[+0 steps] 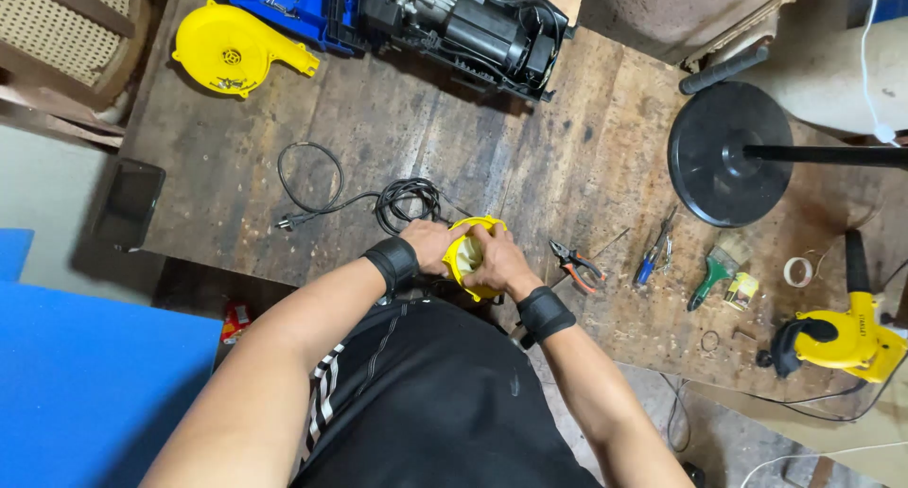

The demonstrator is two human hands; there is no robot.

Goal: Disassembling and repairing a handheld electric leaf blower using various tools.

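Seen from above, a person stands at the near edge of a worn wooden workbench, both wrists in black bands. The left hand and right hand are closed tightly around a small yellow blower housing, held just over the near edge, fingers wrapped on either side so only its pale centre shows. A coiled black power cord lies just beyond it. To the right along the near edge lie orange-handled pliers, a blue screwdriver and a green brush. A yellow blower sits at the near right corner. Further back stand a black round fan base, a yellow casing half at the far left corner, and a black motor unit.
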